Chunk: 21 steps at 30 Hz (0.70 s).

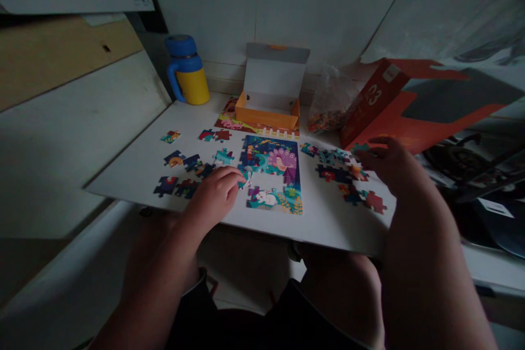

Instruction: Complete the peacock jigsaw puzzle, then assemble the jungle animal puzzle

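Partly built puzzle: one, lay flat on the white tabletop, showing a purple peacock and a white rabbit, with a gap in its lower middle.

Left hand: at the puzzle's left edge, beside the gap; fingers curled, thumb and forefinger closed together on a rabbit-ear piece.

Right hand: well to the right of the puzzle; fingers bent and partly spread, tips at a teal piece; whether they gripped it or only touched it could not be told.

Left-hand pieces: scattered left of the puzzle, some joined.

Right-hand pieces: clustered right of the puzzle.

Small orange box: lid raised, stood behind the puzzle upon a printed sheet.

Clear bag: behind the puzzle to the right, loose pieces in its bottom.

Large orange-red box: right of the puzzle and farther back, tilted, flap open.

Blue-and-yellow jug: behind the puzzle to the left, upright.
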Tool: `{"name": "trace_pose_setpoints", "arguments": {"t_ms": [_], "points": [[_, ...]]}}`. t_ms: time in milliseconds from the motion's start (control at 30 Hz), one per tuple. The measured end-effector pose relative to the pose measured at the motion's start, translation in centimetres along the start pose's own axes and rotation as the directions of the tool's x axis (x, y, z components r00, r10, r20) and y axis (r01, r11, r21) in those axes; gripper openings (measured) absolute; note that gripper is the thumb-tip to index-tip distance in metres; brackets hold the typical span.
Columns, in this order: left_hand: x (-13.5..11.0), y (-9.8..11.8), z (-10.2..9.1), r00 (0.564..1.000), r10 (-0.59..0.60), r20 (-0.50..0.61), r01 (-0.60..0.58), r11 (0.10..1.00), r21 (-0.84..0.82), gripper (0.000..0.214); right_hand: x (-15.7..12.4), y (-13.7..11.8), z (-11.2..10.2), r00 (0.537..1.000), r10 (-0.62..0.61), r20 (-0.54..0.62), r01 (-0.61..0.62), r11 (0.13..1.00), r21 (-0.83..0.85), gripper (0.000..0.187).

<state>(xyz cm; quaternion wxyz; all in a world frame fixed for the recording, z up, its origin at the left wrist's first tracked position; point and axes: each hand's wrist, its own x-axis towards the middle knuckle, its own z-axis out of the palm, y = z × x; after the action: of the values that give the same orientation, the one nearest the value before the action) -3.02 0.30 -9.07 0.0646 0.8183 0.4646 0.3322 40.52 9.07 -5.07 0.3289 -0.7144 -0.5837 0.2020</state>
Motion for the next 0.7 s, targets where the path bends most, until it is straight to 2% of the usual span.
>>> {"name": "trace_pose_setpoints", "arguments": {"t_ms": [67, 167, 267, 333, 400, 467, 567, 700], "points": [[0.0, 0.0, 0.1, 1.0, 0.008, -0.008, -0.008, 1.0, -0.005, 0.028, -0.6, -1.1, 1.2, 0.99, -0.035, 0.135, -0.008, 0.952, 0.307, 0.067], [0.0, 0.0, 0.2, 1.0, 0.01, -0.008, -0.01, 1.0, -0.018, 0.028, -1.6, -3.9, 3.4, 0.946, -0.111, 0.305, -0.036, 0.899, 0.437, 0.064], [-0.1, 0.0, 0.2, 1.0, -0.012, 0.003, 0.013, 1.0, -0.029, 0.028, -2.6, -7.3, 6.3, 0.891, -0.201, 0.407, 0.03, 0.921, 0.387, 0.054], [-0.1, 0.0, 0.2, 1.0, -0.023, 0.011, 0.024, 0.999, -0.033, 0.028, -3.2, -9.4, 8.4, 0.838, -0.293, 0.46, 0.161, 0.939, 0.304, 0.042], [-0.1, 0.0, 0.1, 0.999, -0.029, 0.02, 0.03, 0.999, -0.039, 0.029, -3.8, -11.3, 10.5, 0.763, -0.388, 0.517, 0.288, 0.92, 0.265, 0.033], [-0.1, 0.0, 0.1, 0.999, -0.028, 0.025, 0.029, 0.999, -0.044, 0.028, -4.3, -12.7, 12.2, 0.714, -0.46, 0.528, 0.379, 0.888, 0.26, 0.027], [0.0, 0.2, -0.1, 0.999, -0.032, 0.035, 0.034, 0.998, -0.049, 0.027, -5.0, -13.5, 13.6, 0.672, -0.526, 0.521, 0.47, 0.847, 0.249, 0.021], [0.0, 0.4, -0.3, 0.998, -0.038, 0.052, 0.041, 0.998, -0.058, 0.027, -5.6, -13.2, 13.6, 0.656, -0.511, 0.555, 0.423, 0.859, 0.29, 0.023]]}}
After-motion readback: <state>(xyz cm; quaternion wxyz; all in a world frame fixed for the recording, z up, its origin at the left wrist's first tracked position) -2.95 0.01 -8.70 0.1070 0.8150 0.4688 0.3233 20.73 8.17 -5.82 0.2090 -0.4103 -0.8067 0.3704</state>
